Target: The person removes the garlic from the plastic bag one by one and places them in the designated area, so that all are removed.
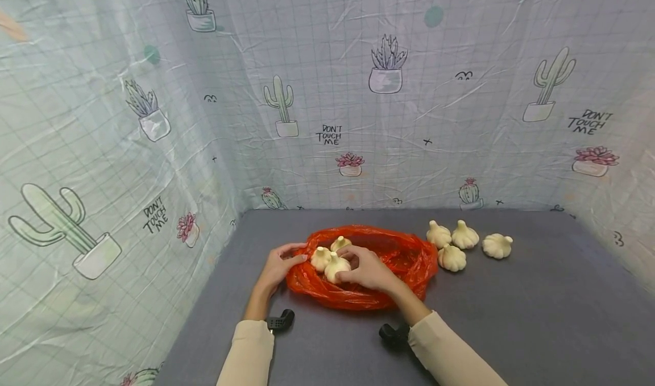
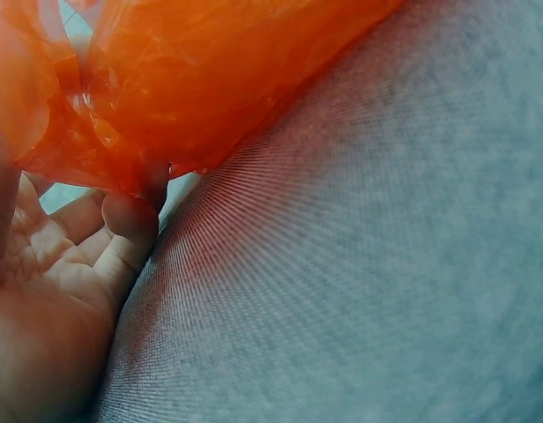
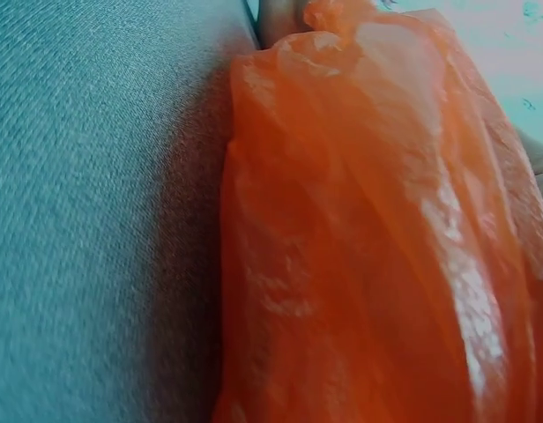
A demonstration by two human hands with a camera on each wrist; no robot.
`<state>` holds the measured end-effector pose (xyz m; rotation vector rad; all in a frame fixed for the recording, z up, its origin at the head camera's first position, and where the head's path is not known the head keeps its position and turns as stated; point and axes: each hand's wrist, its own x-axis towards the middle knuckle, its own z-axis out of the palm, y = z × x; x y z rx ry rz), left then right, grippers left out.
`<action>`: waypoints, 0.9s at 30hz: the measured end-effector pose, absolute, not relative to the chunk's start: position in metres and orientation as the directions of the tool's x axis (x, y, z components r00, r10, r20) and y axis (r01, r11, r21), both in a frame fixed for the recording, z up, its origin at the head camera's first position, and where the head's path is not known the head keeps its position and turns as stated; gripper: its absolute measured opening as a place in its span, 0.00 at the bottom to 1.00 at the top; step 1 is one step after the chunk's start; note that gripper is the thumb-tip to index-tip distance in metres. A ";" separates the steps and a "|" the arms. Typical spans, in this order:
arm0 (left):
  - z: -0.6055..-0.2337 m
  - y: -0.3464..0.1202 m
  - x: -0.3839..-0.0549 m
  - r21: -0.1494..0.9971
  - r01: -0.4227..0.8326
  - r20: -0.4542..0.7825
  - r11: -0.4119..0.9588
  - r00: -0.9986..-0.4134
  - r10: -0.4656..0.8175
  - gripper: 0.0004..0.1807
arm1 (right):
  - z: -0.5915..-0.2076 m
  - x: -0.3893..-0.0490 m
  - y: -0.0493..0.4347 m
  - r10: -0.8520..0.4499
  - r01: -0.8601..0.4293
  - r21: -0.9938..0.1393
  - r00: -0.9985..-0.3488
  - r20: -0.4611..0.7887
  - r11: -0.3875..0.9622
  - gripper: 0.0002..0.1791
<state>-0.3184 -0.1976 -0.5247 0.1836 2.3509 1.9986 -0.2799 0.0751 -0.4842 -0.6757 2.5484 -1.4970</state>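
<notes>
A red plastic bag (image 1: 353,302) lies open on the grey table, its mouth spread wide. At its left end my left hand (image 1: 277,266) pinches the rim between thumb and fingers; in the left wrist view the orange-looking film (image 2: 227,79) hangs over the fingers of that hand (image 2: 60,291). My right hand (image 1: 370,269) reaches into the bag and grips a garlic bulb (image 1: 335,268) by its right side. Two more bulbs sit inside close by, one garlic bulb (image 1: 320,258) to the left and another (image 1: 340,243) behind. The bag's side (image 3: 360,247) hides most of the right hand in the right wrist view.
Right of the bag, several garlic bulbs (image 1: 465,236) stand on the table (image 1: 512,318), with one bulb (image 1: 497,246) a little apart. Cloth with a cactus print (image 1: 327,90) hangs behind the table and at both sides. A black wrist device (image 1: 281,320) is on each arm.
</notes>
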 end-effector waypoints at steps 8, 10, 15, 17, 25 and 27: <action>-0.524 -0.198 -0.317 0.985 0.051 0.031 0.164 -0.992 0.119 0.21 | -0.478 -0.275 0.084 -0.419 -0.329 -0.858 -0.895 0.151 0.395 0.26; -0.523 -0.198 -0.317 0.985 0.047 0.028 0.164 -0.993 0.119 0.21 | -0.475 -0.274 0.085 -0.405 -0.309 -0.863 -0.904 0.137 0.400 0.26; -0.524 -0.198 -0.317 0.985 0.044 0.024 0.169 -0.993 0.116 0.21 | -0.469 -0.271 0.089 -0.363 -0.271 -0.865 -0.925 0.111 0.424 0.28; -0.524 -0.198 -0.318 0.985 0.044 0.025 0.167 -0.993 0.115 0.21 | -0.466 -0.270 0.092 -0.351 -0.256 -0.869 -0.931 0.103 0.423 0.28; -0.524 -0.197 -0.318 0.984 0.047 0.026 0.171 -0.993 0.119 0.21 | -0.463 -0.268 0.107 -0.309 -0.211 -0.888 -0.947 0.083 0.409 0.28; -0.523 -0.197 -0.317 0.984 0.046 0.026 0.172 -0.993 0.116 0.21 | -0.462 -0.267 0.111 -0.304 -0.200 -0.897 -0.950 0.078 0.395 0.29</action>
